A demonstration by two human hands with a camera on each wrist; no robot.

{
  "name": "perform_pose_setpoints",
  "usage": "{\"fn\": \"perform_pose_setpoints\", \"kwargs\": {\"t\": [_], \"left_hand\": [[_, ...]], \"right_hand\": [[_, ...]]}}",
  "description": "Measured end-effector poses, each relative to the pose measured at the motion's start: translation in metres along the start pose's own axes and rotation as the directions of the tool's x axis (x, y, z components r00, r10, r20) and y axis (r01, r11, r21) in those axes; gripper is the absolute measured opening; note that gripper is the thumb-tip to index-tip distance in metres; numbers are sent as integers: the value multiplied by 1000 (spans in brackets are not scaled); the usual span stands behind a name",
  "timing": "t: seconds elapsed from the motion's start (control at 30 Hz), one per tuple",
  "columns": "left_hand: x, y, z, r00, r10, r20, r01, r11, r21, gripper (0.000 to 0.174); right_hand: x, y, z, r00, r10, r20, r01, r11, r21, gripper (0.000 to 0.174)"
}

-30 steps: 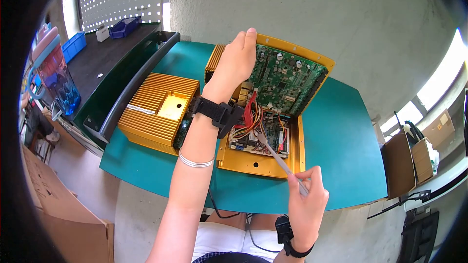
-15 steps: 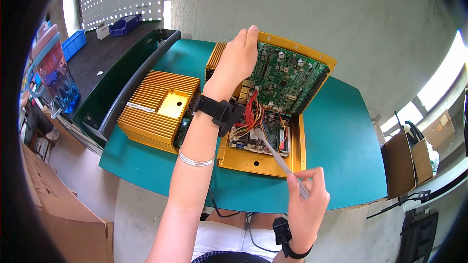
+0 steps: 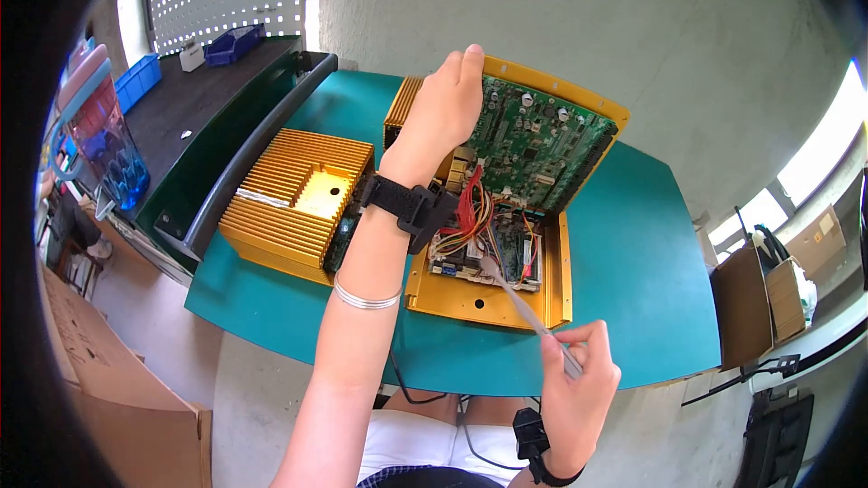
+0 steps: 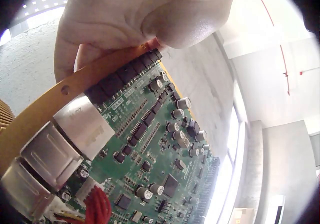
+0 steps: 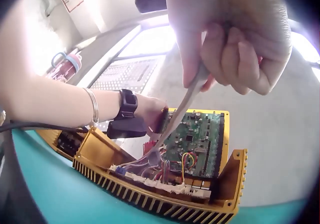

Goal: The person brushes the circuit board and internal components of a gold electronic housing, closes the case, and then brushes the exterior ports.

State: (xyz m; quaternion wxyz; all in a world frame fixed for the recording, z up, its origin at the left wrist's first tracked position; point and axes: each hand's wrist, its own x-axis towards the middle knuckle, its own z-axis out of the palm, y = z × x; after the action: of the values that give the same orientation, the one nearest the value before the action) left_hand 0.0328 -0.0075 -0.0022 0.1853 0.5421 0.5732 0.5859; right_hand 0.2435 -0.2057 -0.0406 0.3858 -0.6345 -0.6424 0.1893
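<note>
Head view: held tilted lid (image 3: 556,91) in left grip (image 3: 443,108) near far edge of worktop (image 3: 651,253), pinched grey tool (image 3: 524,309) in right grip (image 3: 583,389) toward front edge; perhaps risked snagging cables (image 3: 467,210) by careless stroke.

My table (image 3: 646,298) is plain teal green, and near its left edge the finned box (image 3: 285,226) is gold, striped by parallel fins with a silvery-white streak (image 3: 262,197) across them. At my left grip (image 3: 441,108) the raised lid (image 3: 556,89) is gold around a green circuit board (image 3: 529,140) dotted with silver capacitors, above red and yellow wires (image 3: 467,210) in a gold case (image 3: 443,296); toward the near edge, the tool (image 3: 524,309) in my right grip (image 3: 579,398) is grey. My left strap (image 3: 391,202) is black, my bangle (image 3: 366,303) silver.
</note>
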Motion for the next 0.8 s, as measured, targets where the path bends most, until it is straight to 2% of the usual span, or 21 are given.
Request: {"fn": "perform_pose_setpoints", "kwargs": {"t": [0.1, 0.17, 0.33, 0.47, 0.57, 0.63, 0.67, 0.73, 0.8], "left_hand": [[0, -3, 1, 1000, -6, 21, 6, 1000, -5, 63], [1, -4, 4, 995, 85, -53, -84, 996, 16, 55], [0, -4, 4, 996, 72, -49, -72, 997, 11, 55], [1, -5, 5, 996, 75, -56, -74, 997, 11, 55], [1, -5, 4, 997, 69, -38, -70, 998, -10, 55], [0, -6, 4, 996, 80, -45, -80, 997, -7, 55], [1, -6, 4, 994, 97, -54, -97, 995, -5, 55], [3, -8, 6, 993, 102, -53, -103, 995, -3, 55], [4, -10, 6, 993, 104, -56, -104, 995, 2, 54]], "right_hand": [[3, 1, 1, 999, 15, -30, -14, 1000, 25, 18], [6, 5, 3, 999, 4, -33, -3, 999, 32, 18], [2, 10, -1, 999, 32, -14, -33, 998, -51, 18], [-8, 5, -11, 999, 24, 37, -23, 999, -49, 16], [-13, -6, -7, 999, 27, -27, -26, 999, 20, 16], [-12, -6, 2, 996, -75, 46, 72, 995, 76, 12], [-11, -5, 9, 996, -75, 47, 71, 995, 75, 12], [-7, -2, 29, 979, -202, 31, 201, 979, 20, 10], [-4, -3, 41, 982, -187, 27, 186, 982, 28, 10]]}}
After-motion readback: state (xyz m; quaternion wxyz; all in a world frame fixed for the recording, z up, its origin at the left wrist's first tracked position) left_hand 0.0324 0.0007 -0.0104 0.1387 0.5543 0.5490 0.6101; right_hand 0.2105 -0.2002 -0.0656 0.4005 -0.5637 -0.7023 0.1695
